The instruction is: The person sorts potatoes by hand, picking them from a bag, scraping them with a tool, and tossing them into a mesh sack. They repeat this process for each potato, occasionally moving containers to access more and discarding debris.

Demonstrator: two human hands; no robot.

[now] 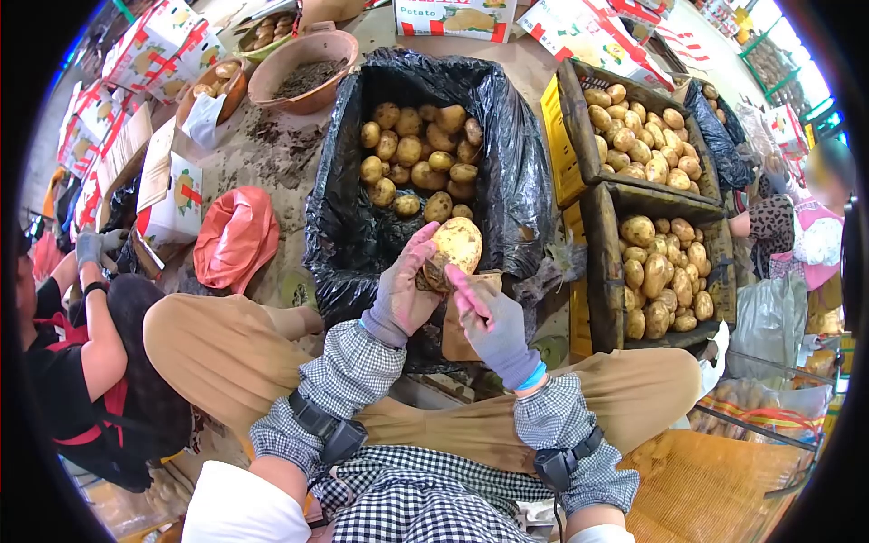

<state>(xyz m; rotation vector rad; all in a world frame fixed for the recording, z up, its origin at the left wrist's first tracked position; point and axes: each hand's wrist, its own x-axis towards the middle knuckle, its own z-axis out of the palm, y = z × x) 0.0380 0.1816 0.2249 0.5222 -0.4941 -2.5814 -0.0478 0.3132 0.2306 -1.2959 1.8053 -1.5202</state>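
Observation:
A large, pale yellow potato [457, 244] with dirt at its lower edge is held up in my left hand [405, 288], whose gloved fingers and thumb are closed around its left and lower side. My right hand [496, 330], also gloved, is just below and right of it. Its fingers are partly stretched out and slightly apart, with a fingertip at the potato's lower edge. Beyond both hands stands a crate lined with black plastic [520, 172], where several smaller, dirt-marked potatoes [425, 149] lie. Brown card or paper [460, 337] shows between my hands.
Two dark-lined crates of potatoes [656, 136] [665, 276] stand at the right. A basin of soil [303, 80], a red bag [237, 237] and printed potato boxes [453, 18] lie to the left and back. One person [90, 344] sits at the left; another [801, 222] is at the right.

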